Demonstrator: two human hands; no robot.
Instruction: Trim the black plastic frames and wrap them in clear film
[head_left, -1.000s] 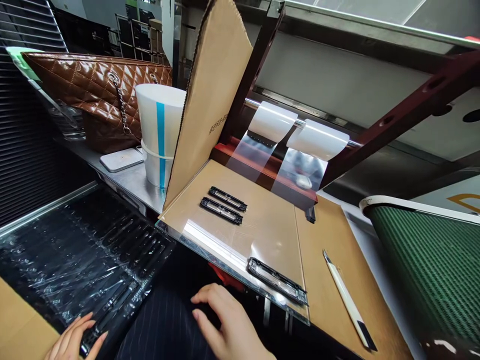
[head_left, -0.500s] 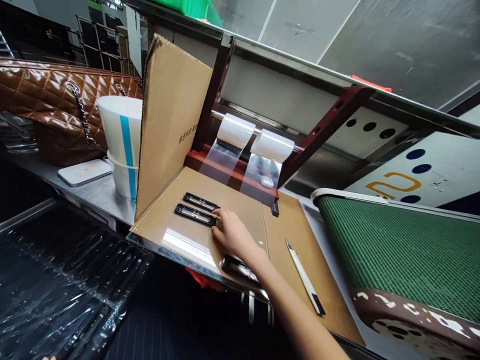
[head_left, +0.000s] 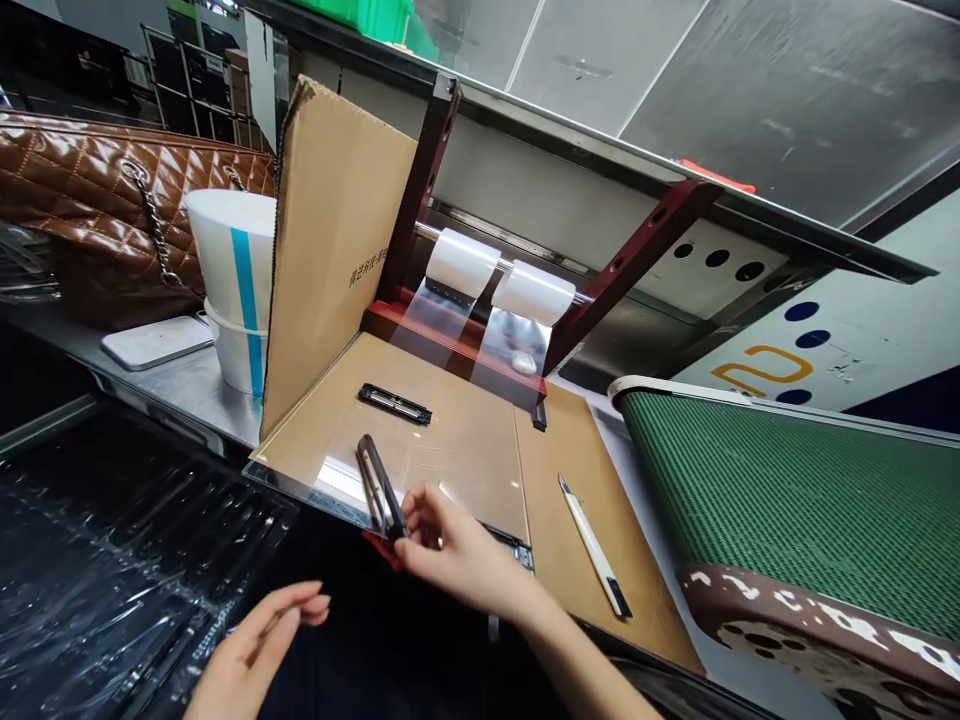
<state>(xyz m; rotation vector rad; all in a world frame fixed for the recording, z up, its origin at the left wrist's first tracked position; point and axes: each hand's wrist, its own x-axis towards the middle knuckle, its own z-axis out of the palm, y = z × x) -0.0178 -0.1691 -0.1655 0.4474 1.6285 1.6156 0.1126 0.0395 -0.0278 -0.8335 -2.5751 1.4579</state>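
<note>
Between the thumb and fingers of my right hand is the near end of a narrow black plastic part with a pale strip along it. It is raised and tilted over the front edge of the glass sheet. My left hand is lower left, in front of the bench, holding nothing, fingers stretched out. A similar black part lies flat on the glass. Partly hidden behind my right wrist is another dark part at the front edge.
A utility knife lies on the cardboard at right, beside a green conveyor belt. Two film rolls hang at the back. Upright cardboard, a white bucket and a brown bag stand left. Black plastic wrap covers something lower left.
My right hand has picked up the nearer of the two black parts and drawn it toward me, tilting it up. My left hand has risen into view from the bottom edge.
</note>
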